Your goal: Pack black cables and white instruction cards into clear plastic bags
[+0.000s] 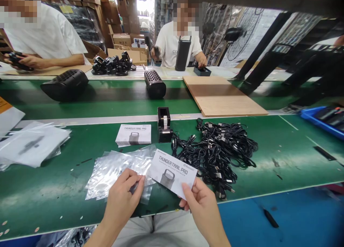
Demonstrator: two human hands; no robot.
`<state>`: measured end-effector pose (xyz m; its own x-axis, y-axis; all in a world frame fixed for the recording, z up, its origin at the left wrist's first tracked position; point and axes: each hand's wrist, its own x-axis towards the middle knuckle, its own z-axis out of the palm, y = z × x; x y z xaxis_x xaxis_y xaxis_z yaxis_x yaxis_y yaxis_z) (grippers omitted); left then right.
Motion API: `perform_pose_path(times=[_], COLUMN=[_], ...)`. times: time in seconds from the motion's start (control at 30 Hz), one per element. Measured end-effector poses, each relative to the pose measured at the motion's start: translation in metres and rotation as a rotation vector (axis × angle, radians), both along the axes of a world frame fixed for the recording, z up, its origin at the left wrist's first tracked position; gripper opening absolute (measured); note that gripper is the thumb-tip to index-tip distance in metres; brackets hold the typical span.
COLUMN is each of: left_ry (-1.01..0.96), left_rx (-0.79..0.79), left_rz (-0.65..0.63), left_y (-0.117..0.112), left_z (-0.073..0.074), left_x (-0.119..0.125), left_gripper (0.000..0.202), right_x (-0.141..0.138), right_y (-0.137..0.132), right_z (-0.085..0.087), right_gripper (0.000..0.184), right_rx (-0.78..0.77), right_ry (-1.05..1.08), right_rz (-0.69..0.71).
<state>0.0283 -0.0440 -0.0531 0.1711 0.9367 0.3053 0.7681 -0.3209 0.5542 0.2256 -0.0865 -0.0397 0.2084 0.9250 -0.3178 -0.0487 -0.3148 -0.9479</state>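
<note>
My right hand (200,200) grips a printed speaker manual (172,173) by its lower right corner, thumb on top. The manual is tilted and reads "Thunder Trail Pro". Its left corner lies over the edge of a fanned pile of clear plastic bags (103,179). At that pile, my left hand (125,191) is closed in a pinch on the edge of a plastic bag, near the manual's left end. A stack of matching manuals (133,135) lies behind the bags. Beyond my right hand spreads a heap of coiled black cables (215,146).
A tape dispenser (164,125) stands behind the cables. Filled bags (34,139) lie at left. Across the belt are black speakers (155,83), a wooden board (223,96) and two co-workers in white shirts. A blue tray (319,120) sits at far right.
</note>
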Motion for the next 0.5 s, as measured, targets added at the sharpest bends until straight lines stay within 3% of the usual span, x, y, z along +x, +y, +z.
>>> perform_pose_path(times=[0.23, 0.5], left_ry=[-0.013, 0.019], left_rx=[0.0, -0.034], left_rz=[-0.019, -0.028], left_y=[0.0, -0.001], left_z=[-0.001, -0.001], left_x=[0.0, -0.003], left_gripper=[0.02, 0.018], right_x=[-0.003, -0.003], right_y=[-0.001, -0.011], right_z=[-0.004, -0.005], right_gripper=[0.041, 0.043], right_rx=[0.012, -0.084], right_ry=[-0.069, -0.019], right_rz=[-0.013, 0.034])
